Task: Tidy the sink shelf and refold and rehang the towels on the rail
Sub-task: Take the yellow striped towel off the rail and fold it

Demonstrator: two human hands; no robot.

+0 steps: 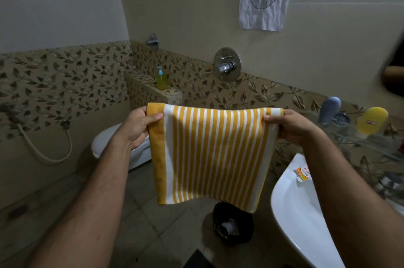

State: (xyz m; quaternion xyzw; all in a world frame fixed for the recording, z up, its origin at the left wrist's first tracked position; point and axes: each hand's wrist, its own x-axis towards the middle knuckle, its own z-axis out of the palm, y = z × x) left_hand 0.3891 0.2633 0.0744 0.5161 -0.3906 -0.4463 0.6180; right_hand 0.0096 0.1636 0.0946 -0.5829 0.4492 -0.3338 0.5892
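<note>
I am holding the yellow-and-white striped terry towel [211, 154] out in front of me at chest height, my left hand [137, 124] pinching its upper left corner and my right hand [288, 126] pinching its upper right corner, thumbs on the near face, fingers curled behind. The towel is hanging flat and appears doubled, top edge running level from hand to hand, stripes running vertically, lower hem drooping slightly to the right. Both hands are sitting about equally near the cloth, so neither is leading. I am not seeing the towel rail anywhere in view; its direction from the towel cannot be told, and I judge the next fold or hang is depending on finding it. To the right, just below my right forearm, the white ceramic sink [306, 213] is carrying a small orange-and-white sachet [302, 173] on its rim. Above it the glass sink shelf [371, 143] is holding a grey-blue bottle [329, 110] and a yellow bottle [371, 120]. Beneath the towel a black waste bin [232, 224] is standing on the floor; behind it, the white toilet [102, 145]
</note>
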